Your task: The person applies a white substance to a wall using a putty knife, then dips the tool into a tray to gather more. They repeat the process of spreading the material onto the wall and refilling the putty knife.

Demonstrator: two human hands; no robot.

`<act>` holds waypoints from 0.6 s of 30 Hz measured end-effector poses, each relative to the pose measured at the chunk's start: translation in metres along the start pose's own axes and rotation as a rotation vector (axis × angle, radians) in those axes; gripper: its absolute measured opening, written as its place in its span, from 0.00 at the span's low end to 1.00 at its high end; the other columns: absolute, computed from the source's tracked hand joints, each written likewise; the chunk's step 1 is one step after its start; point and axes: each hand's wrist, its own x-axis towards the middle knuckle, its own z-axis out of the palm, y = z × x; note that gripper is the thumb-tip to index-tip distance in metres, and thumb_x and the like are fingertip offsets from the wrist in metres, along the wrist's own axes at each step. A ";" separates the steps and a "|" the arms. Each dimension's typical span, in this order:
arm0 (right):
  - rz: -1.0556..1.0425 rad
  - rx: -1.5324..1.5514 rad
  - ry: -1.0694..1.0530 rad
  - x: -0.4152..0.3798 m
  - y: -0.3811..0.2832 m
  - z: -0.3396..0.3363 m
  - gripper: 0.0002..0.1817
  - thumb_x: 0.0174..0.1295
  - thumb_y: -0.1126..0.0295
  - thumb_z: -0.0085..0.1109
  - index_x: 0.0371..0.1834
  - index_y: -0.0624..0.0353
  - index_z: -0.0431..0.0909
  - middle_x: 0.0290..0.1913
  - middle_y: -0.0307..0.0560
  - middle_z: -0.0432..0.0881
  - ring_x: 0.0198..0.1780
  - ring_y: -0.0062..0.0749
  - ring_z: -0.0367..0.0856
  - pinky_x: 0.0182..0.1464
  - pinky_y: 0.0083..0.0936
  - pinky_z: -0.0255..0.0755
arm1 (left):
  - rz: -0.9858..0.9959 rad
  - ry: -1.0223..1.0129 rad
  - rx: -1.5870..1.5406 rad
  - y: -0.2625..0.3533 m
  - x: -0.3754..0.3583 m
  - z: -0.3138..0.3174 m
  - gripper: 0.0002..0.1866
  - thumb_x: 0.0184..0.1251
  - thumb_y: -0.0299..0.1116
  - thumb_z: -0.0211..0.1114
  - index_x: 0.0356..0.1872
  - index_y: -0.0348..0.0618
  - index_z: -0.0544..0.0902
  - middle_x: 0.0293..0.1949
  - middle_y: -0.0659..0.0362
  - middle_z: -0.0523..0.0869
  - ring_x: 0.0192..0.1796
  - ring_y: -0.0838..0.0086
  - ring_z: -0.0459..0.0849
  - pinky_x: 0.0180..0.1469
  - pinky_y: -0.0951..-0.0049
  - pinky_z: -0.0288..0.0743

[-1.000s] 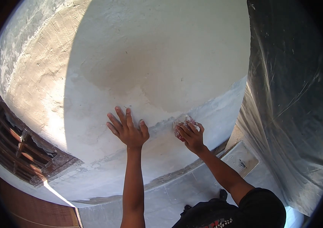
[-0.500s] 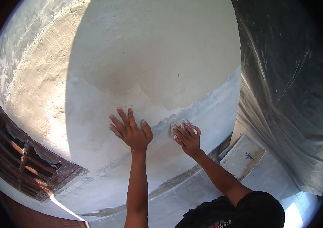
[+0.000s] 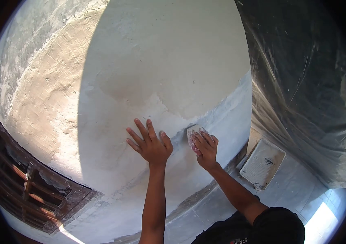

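Note:
My left hand [image 3: 155,148] lies flat on the plastered wall [image 3: 173,61], its fingers spread and nothing in it. To its right, my right hand [image 3: 206,149] grips a whitish and pink-red block or pad [image 3: 193,140], whose face is against the wall just below a rough plaster edge. The fingers are curled over the pad, so part of it is hidden, and its exact kind cannot be made out.
A shallow tray [image 3: 263,164] with whitish residue stands on the tiled floor at lower right. Clear plastic sheeting [image 3: 299,93] hangs at the right. A dark wooden window frame with bars [image 3: 30,183] is at lower left. Sunlight falls on the left wall.
The whole view has shifted, with the wall's right edge further left and more of the tray showing. My right hand has turned a little, and the pad's upper corner is more exposed.

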 end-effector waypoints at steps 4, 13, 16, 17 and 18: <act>-0.092 -0.035 0.288 0.109 -0.002 -0.017 0.27 0.53 0.81 0.59 0.60 0.55 0.81 0.63 0.43 0.82 0.69 0.42 0.73 0.67 0.41 0.54 | -0.001 -0.003 -0.011 0.000 -0.002 0.000 0.32 0.67 0.38 0.52 0.72 0.36 0.64 0.79 0.40 0.56 0.81 0.34 0.42 0.75 0.33 0.27; 0.010 -0.057 0.049 -0.003 -0.004 0.015 0.28 0.52 0.84 0.56 0.60 0.58 0.81 0.63 0.48 0.81 0.70 0.47 0.71 0.68 0.42 0.54 | -0.010 -0.016 -0.005 0.000 -0.002 0.000 0.32 0.66 0.38 0.53 0.70 0.36 0.67 0.79 0.40 0.56 0.81 0.34 0.41 0.75 0.32 0.29; 0.004 0.007 0.143 0.023 -0.008 0.002 0.28 0.53 0.84 0.55 0.61 0.58 0.80 0.65 0.49 0.80 0.71 0.47 0.70 0.69 0.43 0.54 | -0.006 -0.011 0.002 0.000 -0.002 0.000 0.32 0.65 0.38 0.54 0.71 0.36 0.66 0.79 0.40 0.56 0.81 0.34 0.42 0.75 0.32 0.29; 0.006 0.004 0.140 0.042 -0.009 -0.002 0.28 0.53 0.84 0.55 0.61 0.58 0.80 0.65 0.49 0.80 0.71 0.47 0.70 0.69 0.43 0.54 | -0.008 -0.015 -0.001 0.000 -0.002 0.001 0.32 0.65 0.38 0.54 0.71 0.36 0.66 0.79 0.40 0.56 0.81 0.34 0.42 0.75 0.32 0.29; 0.027 -0.008 0.185 0.064 -0.011 -0.002 0.28 0.54 0.84 0.54 0.61 0.59 0.80 0.66 0.49 0.79 0.71 0.48 0.70 0.69 0.43 0.54 | -0.011 -0.015 0.000 0.000 -0.002 0.001 0.32 0.65 0.38 0.54 0.71 0.36 0.67 0.79 0.40 0.56 0.81 0.34 0.42 0.75 0.33 0.29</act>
